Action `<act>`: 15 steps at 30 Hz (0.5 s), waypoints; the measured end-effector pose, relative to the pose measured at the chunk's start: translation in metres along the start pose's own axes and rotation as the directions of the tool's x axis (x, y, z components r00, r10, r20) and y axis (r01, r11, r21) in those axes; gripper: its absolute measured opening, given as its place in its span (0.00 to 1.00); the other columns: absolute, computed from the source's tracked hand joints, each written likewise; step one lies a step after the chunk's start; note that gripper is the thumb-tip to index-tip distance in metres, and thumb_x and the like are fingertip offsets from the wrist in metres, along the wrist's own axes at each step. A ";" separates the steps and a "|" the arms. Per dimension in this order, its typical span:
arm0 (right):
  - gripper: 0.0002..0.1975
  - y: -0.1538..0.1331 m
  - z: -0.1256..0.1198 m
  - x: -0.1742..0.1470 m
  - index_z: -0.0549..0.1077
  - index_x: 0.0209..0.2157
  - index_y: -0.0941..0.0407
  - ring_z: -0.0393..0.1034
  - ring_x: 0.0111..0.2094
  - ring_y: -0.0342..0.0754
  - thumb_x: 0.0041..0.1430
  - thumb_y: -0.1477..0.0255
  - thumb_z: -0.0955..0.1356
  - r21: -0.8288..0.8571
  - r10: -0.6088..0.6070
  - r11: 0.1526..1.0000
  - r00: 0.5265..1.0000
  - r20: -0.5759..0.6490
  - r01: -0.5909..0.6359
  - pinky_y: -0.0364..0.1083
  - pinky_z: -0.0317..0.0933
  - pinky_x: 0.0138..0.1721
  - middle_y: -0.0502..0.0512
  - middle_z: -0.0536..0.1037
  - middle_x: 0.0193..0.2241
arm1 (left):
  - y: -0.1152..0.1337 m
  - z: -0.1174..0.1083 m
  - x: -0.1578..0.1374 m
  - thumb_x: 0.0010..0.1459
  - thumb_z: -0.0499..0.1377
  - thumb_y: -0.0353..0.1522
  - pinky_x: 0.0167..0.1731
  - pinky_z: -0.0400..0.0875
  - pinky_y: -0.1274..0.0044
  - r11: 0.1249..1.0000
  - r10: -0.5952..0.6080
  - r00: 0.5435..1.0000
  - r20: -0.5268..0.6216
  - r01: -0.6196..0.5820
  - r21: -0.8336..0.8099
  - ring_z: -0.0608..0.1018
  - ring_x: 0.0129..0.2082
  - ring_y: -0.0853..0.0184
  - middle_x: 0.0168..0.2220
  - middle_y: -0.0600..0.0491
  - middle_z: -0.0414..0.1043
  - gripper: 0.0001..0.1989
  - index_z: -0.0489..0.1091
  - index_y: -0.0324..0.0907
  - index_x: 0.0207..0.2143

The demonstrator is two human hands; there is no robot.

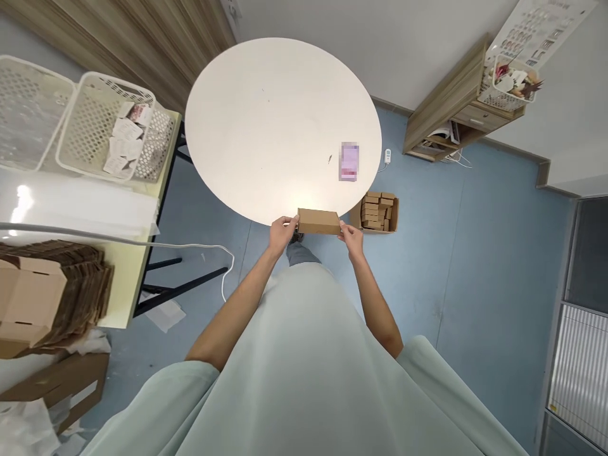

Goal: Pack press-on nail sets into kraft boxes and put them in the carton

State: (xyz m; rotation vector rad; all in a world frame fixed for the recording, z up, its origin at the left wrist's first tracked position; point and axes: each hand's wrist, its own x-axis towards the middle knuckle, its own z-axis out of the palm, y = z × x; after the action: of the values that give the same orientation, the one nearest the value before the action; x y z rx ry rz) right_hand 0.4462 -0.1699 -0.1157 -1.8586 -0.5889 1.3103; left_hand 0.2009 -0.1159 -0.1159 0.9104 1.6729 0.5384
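A small brown cardboard box (318, 220), its flaps closed as far as I can see, is held level at the near edge of the round white table (280, 120). My left hand (283, 232) grips its left end, thumb along the side. At the opposite end, my right hand (351, 239) pinches the right corner. Beyond the box, a blurred purple and pink item (349, 161) lies on the right part of the tabletop. A tiny dark scrap (330, 159) is beside it.
An open carton (397, 215) of small brown boxes stands on the floor to the right. On the left table are white baskets (66, 158) and a stack of flattened cardboard (85, 285). A white cable (204, 246) hangs off that table. A wooden cabinet (446, 114) stands far right.
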 end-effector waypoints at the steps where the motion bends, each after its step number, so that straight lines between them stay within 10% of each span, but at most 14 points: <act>1: 0.29 0.004 -0.012 -0.006 0.83 0.36 0.58 0.80 0.46 0.54 0.55 0.43 0.74 -0.005 -0.002 1.000 1.000 -0.010 0.002 0.51 0.80 0.49 0.59 0.85 0.40 | -0.004 0.010 -0.008 0.64 0.65 0.50 0.51 0.79 0.68 1.000 0.001 1.000 0.004 -0.001 0.003 0.85 0.48 0.55 0.47 0.45 0.86 0.19 0.78 0.43 0.37; 15: 0.29 0.036 -0.180 -0.063 0.84 0.55 0.55 0.86 0.46 0.56 0.56 0.54 0.80 0.053 0.074 0.996 0.988 -0.136 -0.067 0.53 0.80 0.49 0.60 0.86 0.52 | -0.004 0.147 -0.080 0.60 0.65 0.41 0.46 0.77 0.69 0.989 0.060 0.982 0.180 -0.083 0.124 0.85 0.45 0.55 0.43 0.46 0.87 0.11 0.81 0.44 0.34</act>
State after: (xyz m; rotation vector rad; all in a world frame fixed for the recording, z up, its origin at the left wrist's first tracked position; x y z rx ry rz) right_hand 0.5881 -0.2964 -0.0774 -1.9275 -0.4195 1.2186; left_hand 0.3476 -0.1964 -0.1144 1.0859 1.5333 0.3875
